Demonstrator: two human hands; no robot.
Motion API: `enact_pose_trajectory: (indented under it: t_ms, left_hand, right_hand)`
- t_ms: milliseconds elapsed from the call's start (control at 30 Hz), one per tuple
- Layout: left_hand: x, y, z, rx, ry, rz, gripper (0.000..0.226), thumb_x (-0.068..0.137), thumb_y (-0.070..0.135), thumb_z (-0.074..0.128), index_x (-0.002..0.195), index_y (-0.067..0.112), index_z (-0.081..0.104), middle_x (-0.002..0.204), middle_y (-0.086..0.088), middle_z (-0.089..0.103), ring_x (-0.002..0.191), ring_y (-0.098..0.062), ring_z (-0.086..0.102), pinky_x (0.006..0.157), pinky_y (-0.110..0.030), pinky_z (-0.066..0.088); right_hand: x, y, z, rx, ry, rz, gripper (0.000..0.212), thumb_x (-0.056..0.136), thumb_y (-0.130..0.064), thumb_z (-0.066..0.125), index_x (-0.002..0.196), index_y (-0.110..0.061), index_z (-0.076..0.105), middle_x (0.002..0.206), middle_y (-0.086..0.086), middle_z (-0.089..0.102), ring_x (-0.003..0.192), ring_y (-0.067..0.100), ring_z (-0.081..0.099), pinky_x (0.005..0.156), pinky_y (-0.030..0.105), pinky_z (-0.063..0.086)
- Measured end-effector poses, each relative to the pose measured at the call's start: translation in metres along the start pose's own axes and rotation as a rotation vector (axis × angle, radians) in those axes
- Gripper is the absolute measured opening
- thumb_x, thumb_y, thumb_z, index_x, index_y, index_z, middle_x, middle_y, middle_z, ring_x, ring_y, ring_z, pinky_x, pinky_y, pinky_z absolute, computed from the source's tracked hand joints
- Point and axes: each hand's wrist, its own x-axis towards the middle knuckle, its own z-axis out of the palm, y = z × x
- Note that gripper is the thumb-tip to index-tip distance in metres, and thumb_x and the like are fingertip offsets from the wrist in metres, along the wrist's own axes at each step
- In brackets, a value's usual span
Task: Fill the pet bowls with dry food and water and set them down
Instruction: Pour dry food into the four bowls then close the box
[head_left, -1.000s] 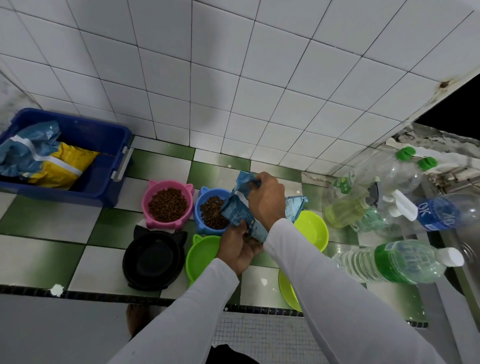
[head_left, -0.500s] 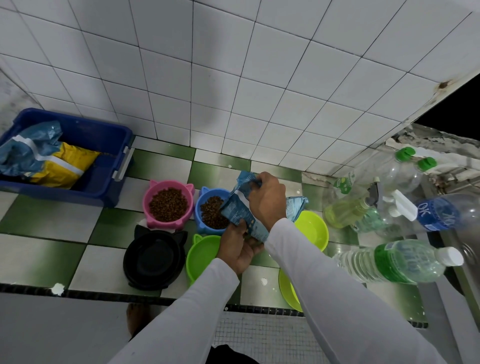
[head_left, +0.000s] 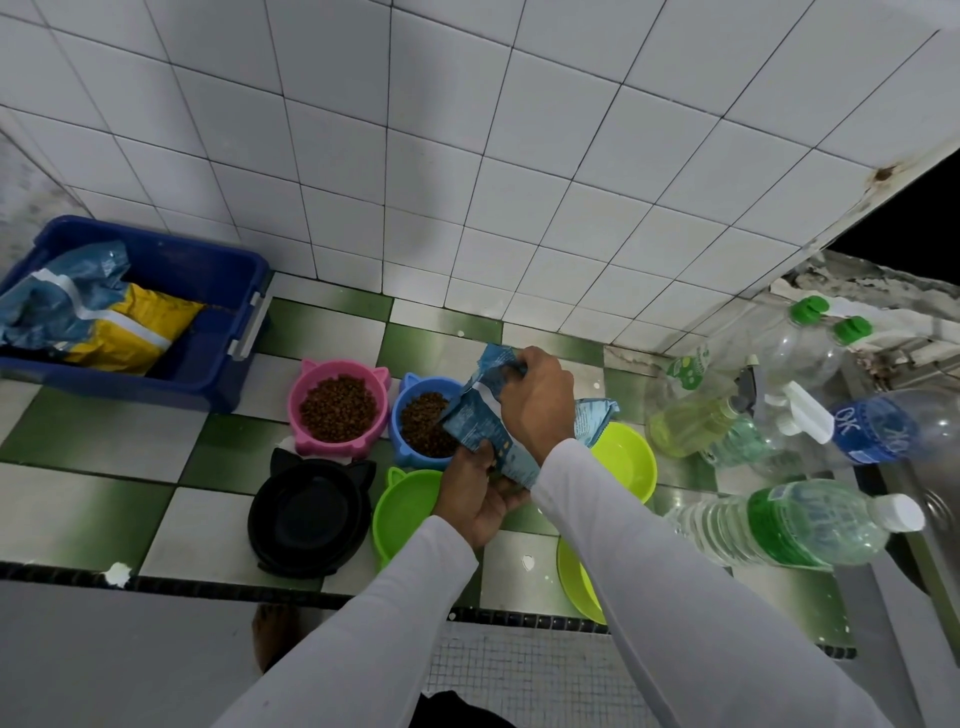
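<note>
Both hands hold a blue food bag (head_left: 480, 421) tilted over the blue cat-eared bowl (head_left: 415, 387), which has brown kibble in it. My right hand (head_left: 537, 402) grips the bag's top; my left hand (head_left: 475, 493) supports its lower end. Left of it, the pink bowl (head_left: 338, 402) is full of kibble. In front sit an empty black bowl (head_left: 306, 519) and an empty green eared bowl (head_left: 402, 512). Two round green bowls lie to the right: one (head_left: 626, 460) behind my right arm, another (head_left: 576, 579) near the counter edge, partly hidden by my sleeve.
A blue bin (head_left: 208, 312) with blue and yellow food bags stands at the far left. Water bottles (head_left: 789, 525) and a spray bottle (head_left: 696, 421) crowd the right side. The tiled wall rises right behind the bowls. The counter's dark front edge (head_left: 208, 584) runs below them.
Almost nothing has shifted: both hands stay on the bag over the blue bowl, and the bowls stand where they were.
</note>
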Motion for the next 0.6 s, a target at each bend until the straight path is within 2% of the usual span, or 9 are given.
enact_pose_trajectory:
  t_ms: [67,133,200,367,433,600]
  left_hand:
    - [0.0,0.0,0.0,0.029,0.007,-0.009,0.036,0.11,0.025,0.047,0.146,0.023,0.049,0.134,-0.019,0.065,0.119,-0.039,0.066,0.084,-0.054,0.061]
    - [0.002,0.0,-0.002,0.073,-0.001,-0.005,0.036,0.11,0.025,0.046,0.146,0.026,0.049,0.134,-0.017,0.066,0.12,-0.039,0.066,0.091,-0.058,0.059]
    - [0.002,0.0,-0.003,0.111,-0.005,0.004,0.037,0.11,0.024,0.046,0.146,0.03,0.048,0.135,-0.015,0.065,0.119,-0.039,0.066,0.091,-0.059,0.058]
    - [0.002,0.0,-0.001,0.156,0.011,0.015,0.042,0.11,0.019,0.045,0.148,0.035,0.044,0.138,-0.013,0.063,0.121,-0.039,0.064,0.093,-0.064,0.055]
    - [0.001,0.001,0.002,0.175,0.017,0.031,0.042,0.11,0.018,0.045,0.147,0.036,0.044,0.139,-0.011,0.063,0.121,-0.038,0.064,0.091,-0.062,0.057]
    - [-0.004,0.002,0.004,0.214,0.018,0.077,0.044,0.109,0.015,0.047,0.146,0.039,0.044,0.138,-0.006,0.064,0.122,-0.034,0.064,0.074,-0.05,0.061]
  right_hand:
    - [0.0,0.004,0.0,0.017,0.01,0.013,0.012,0.09,-0.019,0.061,0.1,-0.017,0.068,0.103,0.017,0.068,0.092,0.039,0.061,0.076,0.035,0.049]
    - [0.0,0.01,-0.001,0.037,0.033,0.033,0.01,0.09,-0.017,0.058,0.094,-0.015,0.067,0.098,0.016,0.069,0.09,0.039,0.061,0.072,0.032,0.044]
    - [0.0,0.015,-0.003,0.06,0.062,0.047,0.01,0.09,-0.016,0.056,0.09,-0.011,0.065,0.093,0.016,0.069,0.089,0.039,0.059,0.07,0.031,0.041]
    - [-0.002,0.028,-0.012,0.144,0.15,0.078,0.012,0.088,-0.016,0.059,0.09,-0.008,0.067,0.091,0.012,0.071,0.086,0.036,0.06,0.072,0.032,0.045]
    - [-0.001,0.034,-0.013,0.203,0.172,0.103,0.011,0.088,-0.015,0.058,0.089,-0.009,0.067,0.09,0.009,0.071,0.086,0.033,0.061,0.072,0.03,0.044]
    - [-0.001,0.045,-0.018,0.337,0.191,0.132,0.008,0.088,-0.015,0.059,0.085,-0.013,0.066,0.084,0.001,0.07,0.082,0.025,0.062,0.071,0.027,0.041]
